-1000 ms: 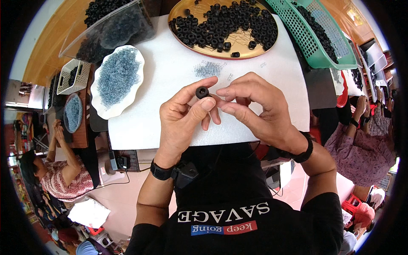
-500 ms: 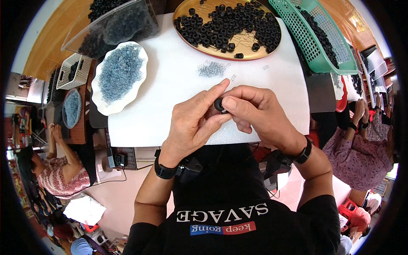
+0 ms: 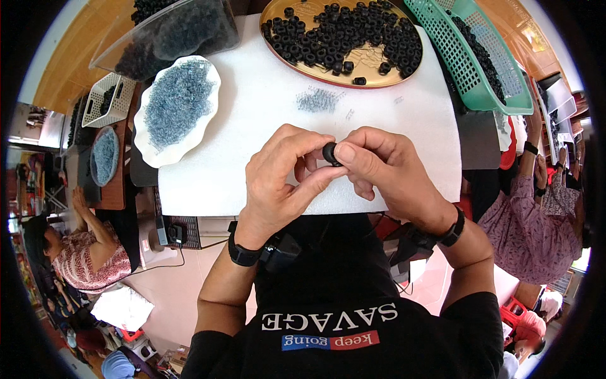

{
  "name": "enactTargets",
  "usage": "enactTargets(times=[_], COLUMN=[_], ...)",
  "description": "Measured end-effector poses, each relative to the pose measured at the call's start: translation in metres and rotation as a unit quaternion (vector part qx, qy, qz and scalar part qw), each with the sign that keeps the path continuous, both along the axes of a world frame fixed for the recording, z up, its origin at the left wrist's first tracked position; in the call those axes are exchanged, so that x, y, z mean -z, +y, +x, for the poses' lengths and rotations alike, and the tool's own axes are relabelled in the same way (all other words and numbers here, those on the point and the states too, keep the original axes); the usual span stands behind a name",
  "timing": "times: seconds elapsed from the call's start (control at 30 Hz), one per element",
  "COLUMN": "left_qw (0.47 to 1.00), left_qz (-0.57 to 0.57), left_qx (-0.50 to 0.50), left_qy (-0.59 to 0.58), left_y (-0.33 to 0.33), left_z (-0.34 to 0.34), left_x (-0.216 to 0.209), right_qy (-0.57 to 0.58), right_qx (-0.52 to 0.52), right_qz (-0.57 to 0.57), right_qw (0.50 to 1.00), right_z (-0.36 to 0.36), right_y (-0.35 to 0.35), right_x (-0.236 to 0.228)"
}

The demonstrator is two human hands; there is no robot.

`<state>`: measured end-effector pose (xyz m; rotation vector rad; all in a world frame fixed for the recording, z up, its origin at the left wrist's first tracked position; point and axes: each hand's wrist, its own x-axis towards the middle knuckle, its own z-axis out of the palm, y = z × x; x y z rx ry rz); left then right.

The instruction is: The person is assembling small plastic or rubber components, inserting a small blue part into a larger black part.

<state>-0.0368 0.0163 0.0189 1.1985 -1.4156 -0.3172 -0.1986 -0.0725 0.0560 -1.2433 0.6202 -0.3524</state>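
Note:
Between my two hands, over the near part of a white foam sheet [image 3: 252,95], is a small round black part with a hole [image 3: 329,154]. My left hand [image 3: 281,177] pinches it from the left with thumb and fingers. From the right, the thumb and fingers of my right hand [image 3: 385,167] press on it too, partly covering it. Beyond my hands lies a small patch of tiny clear-bluish pieces [image 3: 317,100]. Farther off, a gold round tray [image 3: 309,11] carries many similar black parts. A white scalloped dish [image 3: 165,153] at the left holds a heap of small bluish pieces.
A clear plastic bin [image 3: 189,38] of black parts stands at the far left. At the far right is a green perforated basket [image 3: 470,95] with more. Co-workers sit on both sides, one in a patterned red-white top [image 3: 91,256], another in purple [image 3: 527,230].
My left fingers have bent inward from a stretched pose and now grip the black part's far side. The part has turned slightly. The right hand has barely moved.

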Motion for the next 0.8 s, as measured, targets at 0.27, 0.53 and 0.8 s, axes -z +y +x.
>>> enactTargets(times=[0.27, 0.53, 0.8], left_qw=[0.998, 0.996, 0.997], left_qz=[0.021, 0.027, 0.020], left_qx=[0.045, 0.070, 0.066], left_qy=[0.030, 0.051, 0.021], left_y=[0.000, 0.003, 0.001], left_z=[0.004, 0.003, 0.005], left_x=[0.002, 0.003, 0.004], right_qy=[-0.025, -0.039, -0.089], right_qx=[-0.026, -0.080, -0.046], right_qz=[-0.039, -0.366, -0.336], right_qw=[0.999, 0.926, 0.936], right_z=[-0.003, -0.003, -0.004], right_y=[-0.003, -0.011, -0.008], right_x=[0.003, 0.005, 0.015])
